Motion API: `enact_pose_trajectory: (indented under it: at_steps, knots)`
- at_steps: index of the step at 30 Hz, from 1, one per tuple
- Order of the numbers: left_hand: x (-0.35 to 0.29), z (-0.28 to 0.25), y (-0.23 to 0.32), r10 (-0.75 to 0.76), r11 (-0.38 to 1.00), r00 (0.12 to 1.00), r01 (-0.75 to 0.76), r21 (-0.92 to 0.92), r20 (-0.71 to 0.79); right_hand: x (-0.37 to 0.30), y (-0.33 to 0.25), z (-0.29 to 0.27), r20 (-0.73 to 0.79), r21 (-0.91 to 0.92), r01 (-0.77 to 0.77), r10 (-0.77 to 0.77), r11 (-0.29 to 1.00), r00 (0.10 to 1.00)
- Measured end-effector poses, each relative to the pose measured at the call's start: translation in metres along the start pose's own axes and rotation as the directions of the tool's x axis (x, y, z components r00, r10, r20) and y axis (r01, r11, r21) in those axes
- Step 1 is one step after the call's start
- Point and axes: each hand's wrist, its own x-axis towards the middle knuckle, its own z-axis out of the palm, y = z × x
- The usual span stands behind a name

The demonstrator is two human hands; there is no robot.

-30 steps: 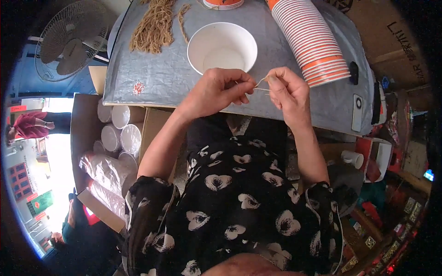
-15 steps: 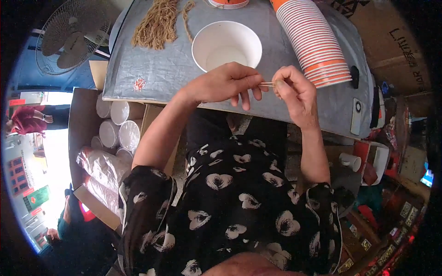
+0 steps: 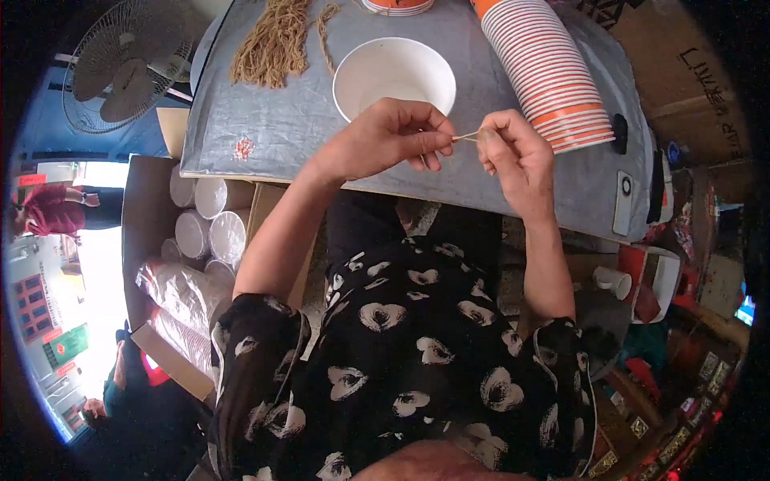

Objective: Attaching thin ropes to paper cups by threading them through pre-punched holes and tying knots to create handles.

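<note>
Between my two hands a short piece of thin tan string (image 3: 466,136) is stretched. My left hand (image 3: 393,140) pinches one end between thumb and forefinger, its other fingers curled loosely below. The opposite end is gripped by my right hand (image 3: 516,160), thumb pressed against the bent forefinger. Just beyond my left hand stands a white paper bucket (image 3: 393,72), its open mouth facing up and its near rim partly covered by the hand. At the far left of the table lies a bundle of tan strings (image 3: 273,48), with a loose strand (image 3: 325,36) beside it.
A long stack of orange and white paper buckets (image 3: 545,72) lies at the right on the grey table (image 3: 305,132). Another orange bucket (image 3: 399,6) is at the far edge. Small red-white bits (image 3: 243,148) lie at left. A carton of wrapped buckets (image 3: 224,232) stands left, below a fan (image 3: 127,72).
The string between my hands has gone from a doubled-looking loop to a single drawn-out line. My left fingers have curled in more, and the hand has risen slightly.
</note>
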Motion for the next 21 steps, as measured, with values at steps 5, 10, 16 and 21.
enact_pose_trajectory:
  at_steps: [5, 10, 16, 21]
  knots:
    - [-0.005, 0.013, -0.009, 0.082, 0.986, 0.985, -0.058, 0.158, -0.150, 0.002, -0.001, 0.007, -0.039, 0.090, -0.054, 0.058, 0.994, 0.998]
    - [-0.011, 0.026, -0.020, 0.209, 0.968, 0.937, -0.159, 0.192, -0.280, 0.004, 0.005, 0.015, -0.013, 0.348, -0.228, 0.248, 0.909, 0.969]
    - [-0.013, 0.032, -0.034, 0.330, 0.940, 0.864, -0.262, 0.219, -0.380, 0.005, 0.005, 0.024, 0.030, 0.461, -0.327, 0.353, 0.825, 0.935]
    - [-0.017, 0.036, -0.033, 0.383, 0.920, 0.809, -0.289, 0.266, -0.446, 0.004, 0.005, 0.028, 0.069, 0.446, -0.348, 0.356, 0.825, 0.932]
